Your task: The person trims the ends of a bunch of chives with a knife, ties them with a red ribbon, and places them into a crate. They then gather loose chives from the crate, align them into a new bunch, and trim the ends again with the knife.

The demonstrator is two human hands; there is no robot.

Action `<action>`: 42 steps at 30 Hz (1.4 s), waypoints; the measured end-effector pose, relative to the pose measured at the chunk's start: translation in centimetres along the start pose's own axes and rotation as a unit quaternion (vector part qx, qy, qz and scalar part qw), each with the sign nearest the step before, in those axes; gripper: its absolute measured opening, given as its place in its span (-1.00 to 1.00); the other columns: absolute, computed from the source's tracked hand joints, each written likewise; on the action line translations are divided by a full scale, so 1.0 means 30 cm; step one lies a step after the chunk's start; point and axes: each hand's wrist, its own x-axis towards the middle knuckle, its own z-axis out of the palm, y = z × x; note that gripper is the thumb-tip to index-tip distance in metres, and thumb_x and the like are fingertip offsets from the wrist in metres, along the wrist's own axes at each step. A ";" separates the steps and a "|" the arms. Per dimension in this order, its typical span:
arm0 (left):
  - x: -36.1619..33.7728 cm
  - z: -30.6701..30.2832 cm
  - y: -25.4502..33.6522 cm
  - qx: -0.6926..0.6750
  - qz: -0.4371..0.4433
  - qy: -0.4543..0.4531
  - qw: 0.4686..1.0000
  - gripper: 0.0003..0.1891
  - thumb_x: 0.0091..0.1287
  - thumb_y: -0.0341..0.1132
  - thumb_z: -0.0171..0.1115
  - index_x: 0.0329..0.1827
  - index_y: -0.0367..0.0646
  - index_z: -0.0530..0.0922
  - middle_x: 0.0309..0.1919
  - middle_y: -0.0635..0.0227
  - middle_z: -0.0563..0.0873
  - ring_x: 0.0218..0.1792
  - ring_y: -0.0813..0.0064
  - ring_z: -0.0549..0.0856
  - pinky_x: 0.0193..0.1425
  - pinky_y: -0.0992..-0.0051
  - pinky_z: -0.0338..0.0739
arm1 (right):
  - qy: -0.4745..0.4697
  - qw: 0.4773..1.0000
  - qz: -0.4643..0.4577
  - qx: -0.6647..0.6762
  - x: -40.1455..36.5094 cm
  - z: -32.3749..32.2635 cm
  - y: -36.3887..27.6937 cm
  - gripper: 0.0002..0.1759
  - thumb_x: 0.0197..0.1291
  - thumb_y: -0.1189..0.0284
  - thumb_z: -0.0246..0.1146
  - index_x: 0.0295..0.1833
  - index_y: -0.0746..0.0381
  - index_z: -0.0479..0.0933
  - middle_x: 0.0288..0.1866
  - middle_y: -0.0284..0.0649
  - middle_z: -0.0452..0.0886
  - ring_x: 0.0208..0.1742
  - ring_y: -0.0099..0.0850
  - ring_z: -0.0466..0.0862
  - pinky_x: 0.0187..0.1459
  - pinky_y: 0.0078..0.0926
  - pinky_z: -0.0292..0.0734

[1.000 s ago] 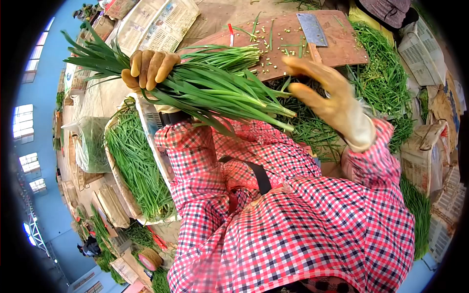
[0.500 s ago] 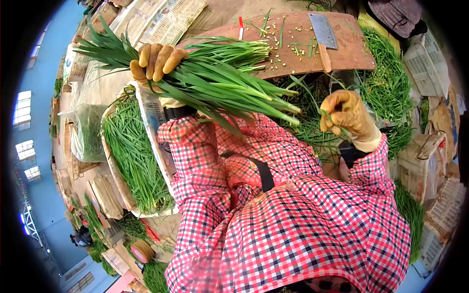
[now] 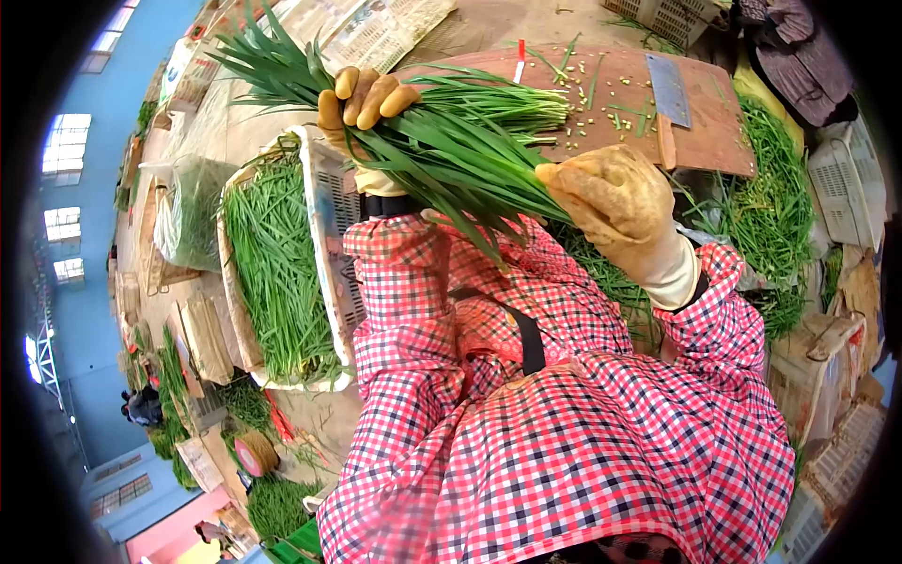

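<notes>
A bunch of long green stalks (image 3: 451, 155) is wrapped in the fingers of my left hand (image 3: 368, 105), which wears a yellowish glove. My right hand (image 3: 615, 207), gloved too, closes over the pale stem ends of that bunch; its fingertips are partly hidden. Another bundle of stalks (image 3: 503, 101) lies just behind on a reddish-brown board (image 3: 601, 80). On the same board rest a cleaver (image 3: 668, 94) with a wooden handle, a red-and-white strip (image 3: 520, 62) and small cut stem pieces.
A white crate (image 3: 305, 188) full of green stalks stands left of my body. Loose greens (image 3: 770, 197) pile up right of the board. A clear bag (image 3: 193, 211), a tape roll (image 3: 256, 453) and another crate (image 3: 850, 174) are around. A co-worker's dark sleeve (image 3: 799, 56) shows top right.
My right hand has moved left and up from beside the bunch onto its stem ends. The thin stalk it held no longer shows. The view has shifted, so the surroundings sit further right.
</notes>
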 end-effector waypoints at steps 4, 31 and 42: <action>-0.020 0.001 0.015 -0.037 -0.001 -0.008 0.999 -0.83 0.40 -0.24 0.26 -0.19 -0.16 0.54 -0.51 0.57 0.58 -0.39 0.62 0.62 -0.07 0.52 0.49 | 0.006 0.995 0.079 0.061 0.006 0.006 -0.043 -0.70 0.14 0.43 0.39 0.02 0.18 0.65 -0.15 -0.23 0.72 -0.14 -0.22 0.72 -0.14 -0.31 0.61; -0.049 -0.030 0.097 -0.061 0.018 0.021 0.998 -0.77 0.38 -0.27 0.30 -0.08 -0.27 0.58 -0.59 0.61 0.54 -0.51 0.70 0.54 -0.26 0.57 0.52 | 0.013 1.000 0.026 0.003 -0.143 0.079 -0.122 -0.75 0.01 0.55 0.43 -0.15 0.19 0.61 -0.30 -0.34 0.65 -0.30 -0.34 0.66 -0.27 -0.34 0.53; -0.050 -0.005 0.138 -0.027 0.025 -0.063 0.997 -0.68 0.42 -0.15 0.25 -0.02 -0.27 0.59 -0.52 0.59 0.61 -0.45 0.65 0.63 -0.18 0.58 0.60 | -0.055 0.982 0.131 0.122 -0.110 -0.065 -0.009 -0.45 0.14 0.40 0.42 0.28 0.17 0.54 0.21 -0.18 0.63 0.22 -0.28 0.61 0.25 -0.36 0.48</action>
